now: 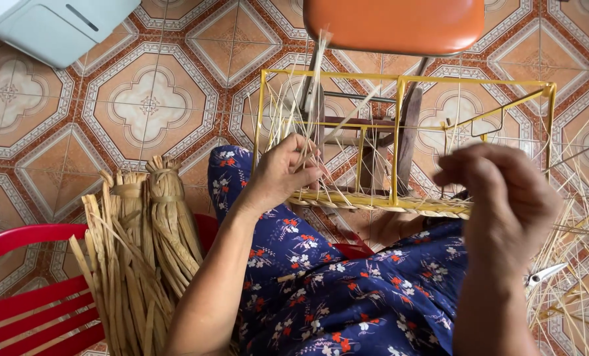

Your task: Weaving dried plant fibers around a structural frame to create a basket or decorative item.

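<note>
a: fig. 1, head view. where is the left hand?

b: on the near left part of the yellow wire frame, which rests on the lap over a blue flowered dress. its fingers are together, pinched on thin pale straw strands that rise from the frame's lower edge.

a: and the woven part?

b: a plaited straw band runs along the frame's near bottom rail, from just beside the left hand toward the right.

a: the right hand?

b: raised nearer the camera, seen from the back, in front of the frame's right half. the fingers are curled toward one another; whether they grip a strand cannot be told, as the tips are blurred.

a: surroundings?

b: a bundle of flat dried reeds, tied near the top, leans on a red chair at lower left. loose straw stalks spread at right. an orange stool seat stands beyond the frame on a patterned tile floor.
</note>
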